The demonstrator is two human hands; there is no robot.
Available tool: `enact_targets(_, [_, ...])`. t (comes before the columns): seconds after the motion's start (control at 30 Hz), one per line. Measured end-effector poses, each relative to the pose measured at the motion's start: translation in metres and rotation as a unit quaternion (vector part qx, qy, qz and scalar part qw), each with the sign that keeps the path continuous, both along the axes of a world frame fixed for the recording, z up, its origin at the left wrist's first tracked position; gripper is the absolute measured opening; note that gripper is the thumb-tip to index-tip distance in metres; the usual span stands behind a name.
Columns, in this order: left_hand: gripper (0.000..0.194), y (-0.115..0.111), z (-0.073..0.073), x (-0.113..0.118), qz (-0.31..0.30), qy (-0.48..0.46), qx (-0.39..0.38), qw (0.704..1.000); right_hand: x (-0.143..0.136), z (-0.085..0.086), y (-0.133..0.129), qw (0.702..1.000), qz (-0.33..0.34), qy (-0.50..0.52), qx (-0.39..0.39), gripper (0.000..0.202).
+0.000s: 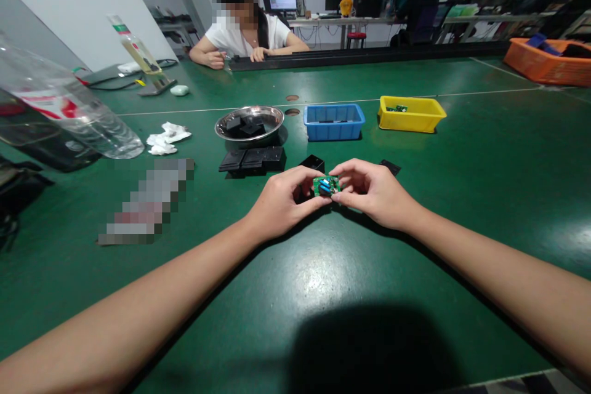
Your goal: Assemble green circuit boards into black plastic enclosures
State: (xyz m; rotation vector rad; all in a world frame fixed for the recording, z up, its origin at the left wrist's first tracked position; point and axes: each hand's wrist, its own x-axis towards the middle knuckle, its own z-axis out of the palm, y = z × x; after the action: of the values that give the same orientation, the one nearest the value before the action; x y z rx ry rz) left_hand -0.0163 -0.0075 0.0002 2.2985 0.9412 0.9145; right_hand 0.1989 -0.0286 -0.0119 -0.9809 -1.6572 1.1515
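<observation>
A small green circuit board (327, 186) with blue parts on it is held between both hands above the green table (369, 271). The fingers of my left hand (292, 198) pinch its left side, while my right hand (372, 194) grips its right edge with thumb and fingertips. Just behind my left fingers sits a black box (313, 163), partly hidden. A flat black piece (390, 167) lies beyond my right hand. Stacked black pieces (253, 160) rest to the left, in front of a metal bowl (221, 130) that contains black parts.
Behind the hands stand a blue bin (334, 130) and a yellow bin (409, 122) with green boards. An orange basket (547, 68) is at the far right. Plastic bottles (87, 104) and crumpled tissue (167, 138) are at the left. A person (249, 37) sits across the table.
</observation>
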Motion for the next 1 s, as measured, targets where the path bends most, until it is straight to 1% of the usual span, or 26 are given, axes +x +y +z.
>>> enact_targets(0.37, [0.024, -0.0001, -0.0014, 0.0015, 0.006, -0.015, 0.003, 1.0, -0.0005, 0.0007, -0.0002, 0.999, -0.022, -0.023, 0.017, 0.031])
enact_targets(0.57, [0.025, 0.0008, -0.001, 0.0, 0.011, 0.004, 0.014, 1.0, -0.0004, 0.0018, -0.0006, 1.0, -0.021, -0.015, -0.002, 0.033])
enact_targets(0.67, [0.026, 0.0014, 0.0002, -0.0005, -0.004, 0.024, 0.025, 0.999, 0.0002, 0.0033, -0.0008, 0.999, -0.016, -0.029, -0.003, 0.029])
enact_targets(0.8, [0.038, 0.003, 0.0011, -0.0014, -0.035, 0.056, 0.05, 0.997, 0.0007, 0.0061, -0.0012, 0.998, -0.013, -0.068, 0.007, 0.031])
enact_targets(0.87, [0.042, 0.0041, 0.001, -0.0021, -0.051, 0.057, 0.041, 0.996, 0.0008, 0.0074, -0.0015, 0.997, -0.012, -0.077, 0.007, 0.033])
enact_targets(1.0, [0.043, 0.0055, -0.0004, -0.0031, -0.076, 0.043, 0.009, 0.996, 0.0005, 0.0094, -0.0017, 0.996, -0.012, -0.087, 0.011, 0.037])
